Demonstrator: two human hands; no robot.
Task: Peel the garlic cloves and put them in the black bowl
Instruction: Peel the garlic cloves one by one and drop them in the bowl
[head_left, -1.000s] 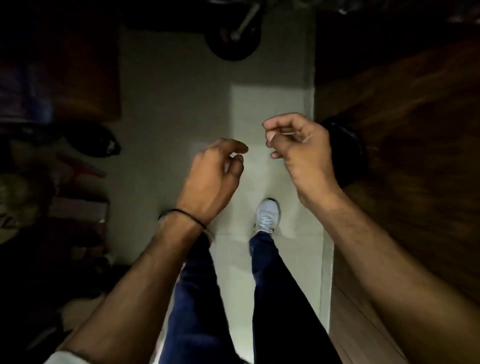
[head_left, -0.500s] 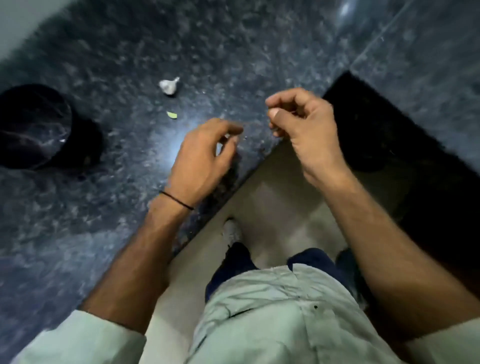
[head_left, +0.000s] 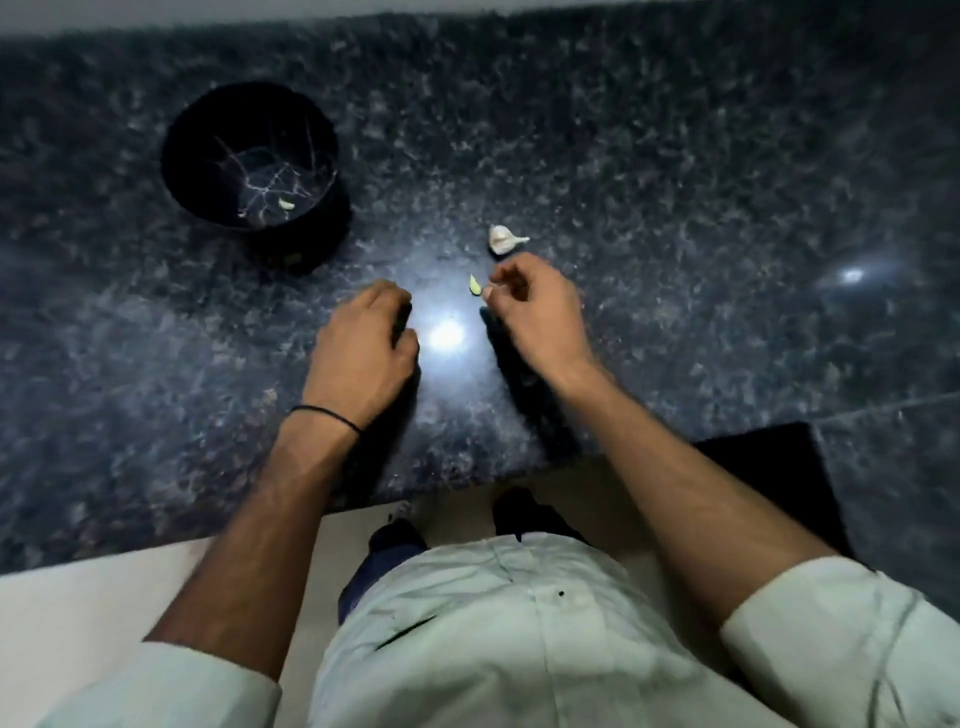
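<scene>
Dark speckled stone counter (head_left: 675, 156) (a bright glare spot (head_left: 447, 335) near its front edge), pale floor (head_left: 78, 613) below

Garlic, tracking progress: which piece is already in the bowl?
The pale clove inside the black bowl; the white piece and yellowish sliver lie on the countertop.
</scene>
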